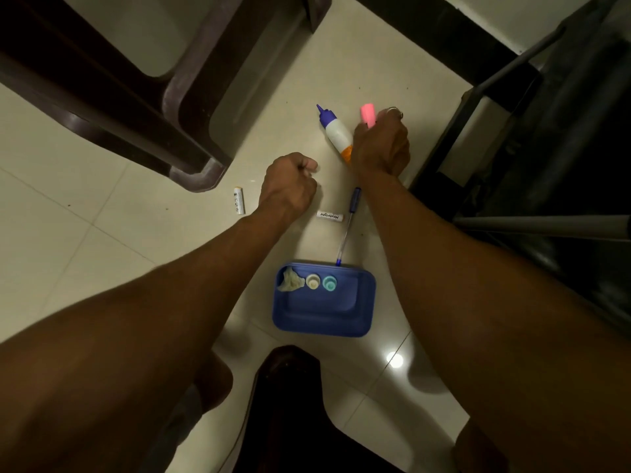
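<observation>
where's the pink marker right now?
Head view, upper right of centre: the pink marker is gripped in the right hand, just right of the glue bottle lying on the floor.

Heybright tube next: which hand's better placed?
Left. The left hand hangs fisted, nothing visible in it, just beside the Heybright tube. The right hand is farther off and grips a pink marker.

One pink marker (368,114), two white tubes (239,200) (329,216)
</observation>
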A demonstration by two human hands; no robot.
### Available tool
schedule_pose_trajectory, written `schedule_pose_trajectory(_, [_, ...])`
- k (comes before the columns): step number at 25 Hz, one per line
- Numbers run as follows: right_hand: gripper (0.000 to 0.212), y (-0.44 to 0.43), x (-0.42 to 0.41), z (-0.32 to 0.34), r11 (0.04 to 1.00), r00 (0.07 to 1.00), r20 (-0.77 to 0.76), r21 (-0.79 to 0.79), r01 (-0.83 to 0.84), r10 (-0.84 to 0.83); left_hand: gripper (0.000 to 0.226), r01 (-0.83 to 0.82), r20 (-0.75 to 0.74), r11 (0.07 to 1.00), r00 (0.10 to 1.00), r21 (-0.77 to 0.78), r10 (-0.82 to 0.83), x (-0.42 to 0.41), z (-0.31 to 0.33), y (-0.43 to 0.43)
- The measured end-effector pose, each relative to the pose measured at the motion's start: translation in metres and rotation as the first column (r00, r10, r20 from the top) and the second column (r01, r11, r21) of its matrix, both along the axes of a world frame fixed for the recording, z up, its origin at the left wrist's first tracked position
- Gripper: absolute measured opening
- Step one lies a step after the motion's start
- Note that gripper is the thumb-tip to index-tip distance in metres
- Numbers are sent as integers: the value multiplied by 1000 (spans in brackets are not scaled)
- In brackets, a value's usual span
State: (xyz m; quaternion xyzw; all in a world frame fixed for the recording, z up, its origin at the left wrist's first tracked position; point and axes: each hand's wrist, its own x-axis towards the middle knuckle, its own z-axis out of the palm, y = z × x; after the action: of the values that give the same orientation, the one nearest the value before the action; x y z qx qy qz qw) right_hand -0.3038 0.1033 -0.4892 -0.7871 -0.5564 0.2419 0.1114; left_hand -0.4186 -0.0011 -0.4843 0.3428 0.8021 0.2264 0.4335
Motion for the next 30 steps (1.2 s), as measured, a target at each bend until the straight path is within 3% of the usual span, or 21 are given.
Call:
schedule_pose_trajectory(6, [29, -1, 3, 7, 1000, 1000, 14, 5, -5, 5, 26, -35, 55, 999, 998, -10, 36, 2, 6, -3])
schedule_pose_trajectory(10, [23, -11, -8, 33, 996, 985, -155, 59, -63, 72, 18, -152, 104, 988, 983, -6, 152, 8, 30, -21])
schedule_pose_trajectory(13, [30, -31, -12, 59, 991, 962, -238, -2, -137, 132, 11, -189, 103, 982, 977, -10, 189, 17, 57, -40])
schedule_pose_trajectory(21, [33, -114, 12, 92, 916, 910, -398, -309, -254, 118, 11, -47, 33, 998, 998, -34, 48, 26, 87, -83])
schedule_pose_trajectory(25, [29, -147, 30, 96, 893, 906, -416, -375, -251, 80, 10, 27, 71, 992, 997, -127, -18, 25, 92, -112])
schedule_pose_trajectory(27, [39, -160, 41, 96, 882, 881, -472, -406, -240, 23, 10, 121, 68, 972, 992, -203, -109, 21, 91, -124])
schedule_pose_trajectory(30, [41, -181, 66, 91, 841, 793, -597, -364, -400, 118, 12, 217, 74, 927, 976, -305, -204, 16, 90, -140])
